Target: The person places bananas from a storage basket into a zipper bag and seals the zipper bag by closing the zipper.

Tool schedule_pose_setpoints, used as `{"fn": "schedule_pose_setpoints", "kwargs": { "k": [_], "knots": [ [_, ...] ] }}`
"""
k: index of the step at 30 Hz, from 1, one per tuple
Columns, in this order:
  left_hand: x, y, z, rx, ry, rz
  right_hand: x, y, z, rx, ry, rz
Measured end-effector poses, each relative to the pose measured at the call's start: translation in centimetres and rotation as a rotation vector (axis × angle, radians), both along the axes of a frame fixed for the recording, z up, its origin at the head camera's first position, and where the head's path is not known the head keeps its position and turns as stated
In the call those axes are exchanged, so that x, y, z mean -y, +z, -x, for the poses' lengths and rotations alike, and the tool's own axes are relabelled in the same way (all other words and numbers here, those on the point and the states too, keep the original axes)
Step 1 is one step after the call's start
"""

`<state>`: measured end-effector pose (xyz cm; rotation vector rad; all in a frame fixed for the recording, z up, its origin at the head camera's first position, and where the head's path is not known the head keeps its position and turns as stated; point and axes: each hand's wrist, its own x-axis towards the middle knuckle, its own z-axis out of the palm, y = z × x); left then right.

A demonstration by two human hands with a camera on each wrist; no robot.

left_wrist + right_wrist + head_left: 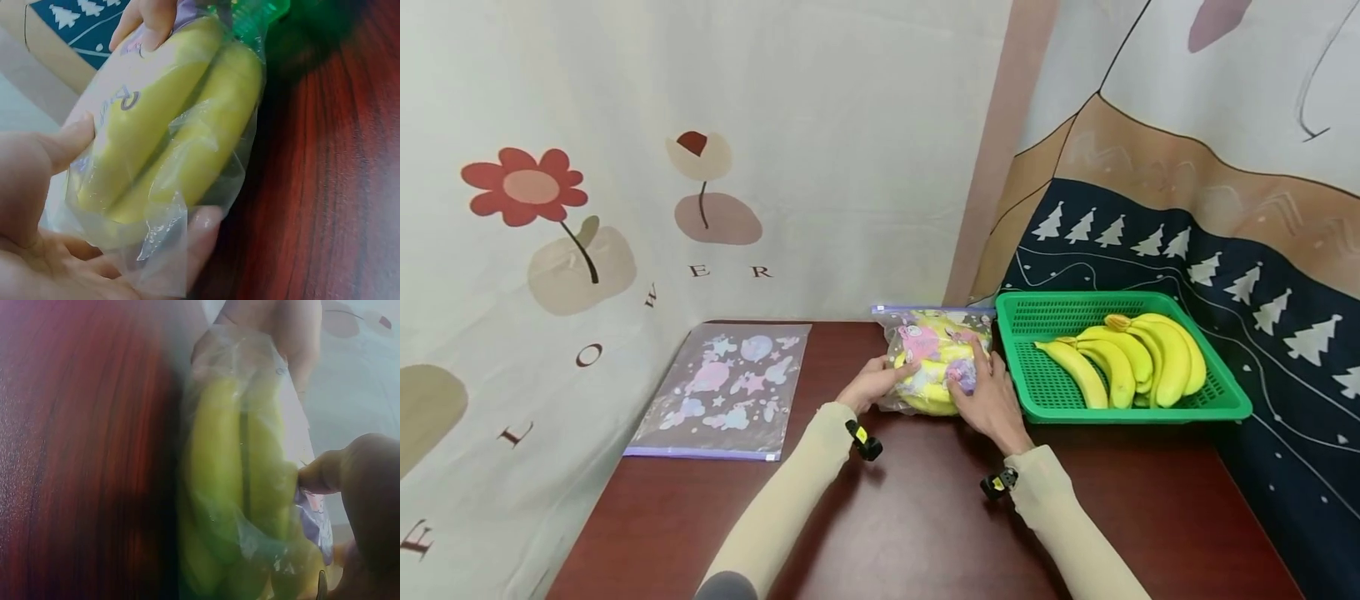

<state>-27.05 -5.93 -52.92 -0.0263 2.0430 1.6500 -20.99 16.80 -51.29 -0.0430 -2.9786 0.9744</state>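
Hands (pixel 872 383) (pixel 990 400) half-curled around bag (pixel 934 350) of bananas (pixel 209 137)

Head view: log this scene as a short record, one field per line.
Filled bag: clear, printed, with bagged bananas inside
Left hand: grips filled bag's left side
Right hand: touches filled bag's printed front
Flat bag: printed, left of both hands
Basket: green, holding loose bananas
Table: dark reddish-brown

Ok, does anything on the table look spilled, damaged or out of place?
Nothing stands out: the loose bananas sit within the green basket, the unfilled bag lies flat, and the filled bag shows no visible tear.
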Motion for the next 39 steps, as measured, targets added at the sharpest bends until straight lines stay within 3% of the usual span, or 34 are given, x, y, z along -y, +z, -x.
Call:
{"fn": "schedule_pose_setpoints", "kwargs": {
  "k": [5,13,20,23,26,33,39],
  "knots": [
    [0.7,0.6,-0.9,-0.03,-0.02,0.082,-0.1,0.5,-0.5,0.0,0.017,0.021],
    [3.9,1.2,-1.9,-0.066,0.011,0.098,0.2,1.0,-2.5,-0.058,0.062,0.032],
    [8.8,2.0,-1.7,-0.219,0.078,0.155,1.9,1.6,-3.7,-0.248,0.097,0.009],
    [11.4,2.4,-1.7,-0.311,0.074,0.239,3.2,1.8,-3.7,-0.351,0.132,-0.02],
    [14.0,2.6,-1.9,-0.393,0.066,0.349,4.8,1.6,-3.9,-0.395,0.178,-0.01],
    [19.9,2.2,-3.2,-0.466,0.062,0.525,9.4,0.5,-5.4,-0.363,0.328,0.031],
    [24.1,1.7,-3.3,-0.508,0.029,0.663,13.6,-0.2,-5.5,-0.285,0.437,-0.027]
  ]
}}
